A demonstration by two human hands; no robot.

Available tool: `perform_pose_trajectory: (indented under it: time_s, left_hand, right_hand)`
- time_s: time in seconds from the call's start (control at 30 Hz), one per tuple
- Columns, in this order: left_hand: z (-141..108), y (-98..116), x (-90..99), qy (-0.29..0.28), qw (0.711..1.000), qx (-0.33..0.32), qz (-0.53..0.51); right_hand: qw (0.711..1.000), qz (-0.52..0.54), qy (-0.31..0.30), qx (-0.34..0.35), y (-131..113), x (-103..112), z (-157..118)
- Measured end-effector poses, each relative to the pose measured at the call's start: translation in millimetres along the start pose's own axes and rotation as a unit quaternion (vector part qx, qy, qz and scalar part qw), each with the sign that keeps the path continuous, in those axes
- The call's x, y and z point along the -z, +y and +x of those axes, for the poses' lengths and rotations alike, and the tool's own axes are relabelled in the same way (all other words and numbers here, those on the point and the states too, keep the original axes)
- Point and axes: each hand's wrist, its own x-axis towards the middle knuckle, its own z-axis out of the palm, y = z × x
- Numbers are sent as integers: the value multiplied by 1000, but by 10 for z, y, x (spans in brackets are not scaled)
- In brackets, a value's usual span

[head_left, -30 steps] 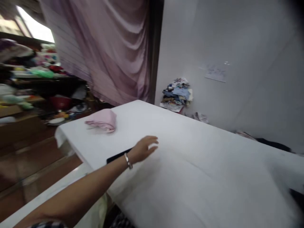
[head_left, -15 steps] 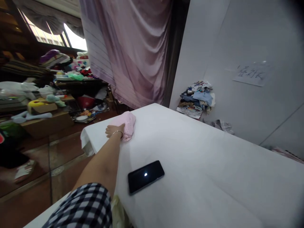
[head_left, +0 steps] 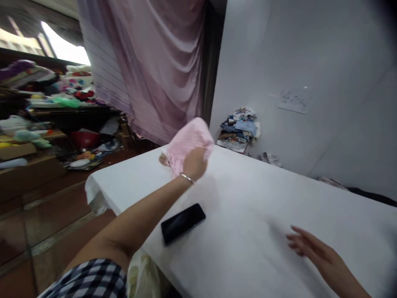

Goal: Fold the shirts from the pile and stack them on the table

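Observation:
My left hand (head_left: pixel 195 163), with a bangle at the wrist, grips a pink cloth (head_left: pixel 190 138) and holds it raised over the white-covered table (head_left: pixel 248 203). The cloth is blurred by motion; a pale, beige-tinged bit shows at its left edge. On the near side, below my left forearm, a black phone (head_left: pixel 183 223) lies flat with its screen dark. My right hand (head_left: pixel 313 246) hovers above the table at the lower right. Its fingers are stretched out, with nothing in them.
A stack of folded clothes (head_left: pixel 240 126) stands beyond the table's far edge, by the white wall. A pink curtain (head_left: pixel 161 70) hangs behind. Piled belongings (head_left: pixel 74 89) and boxes (head_left: pixel 34 178) crowd the left. A plastic bag (head_left: pixel 144 275) hangs at the near edge.
My left hand has lifted the pink cloth off the table and carried it to the right. My right hand has come into view. The phone's screen has gone dark, and the view has turned slightly right.

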Motion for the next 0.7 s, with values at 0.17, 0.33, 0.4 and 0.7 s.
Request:
perform_pose_trajectory:
  time_s: [0.17, 0.33, 0.4, 0.7]
  left_hand:
    - [-1126, 991, -384, -293, 890, -319, -141]
    - [-1076, 991, -575, -259, 929, -217, -152]
    - [-839, 899, -700, -253, 957, -110, -89]
    - [-517, 651, -1171, -275, 945, 165, 64]
  right_hand:
    - [966, 224, 60, -113, -65, -73, 125]
    - [959, 205, 150, -123, 187, 248, -21]
    - [970, 174, 140, -97, 242, 275, -107]
    - [983, -39, -20, 180, -106, -374, 19]
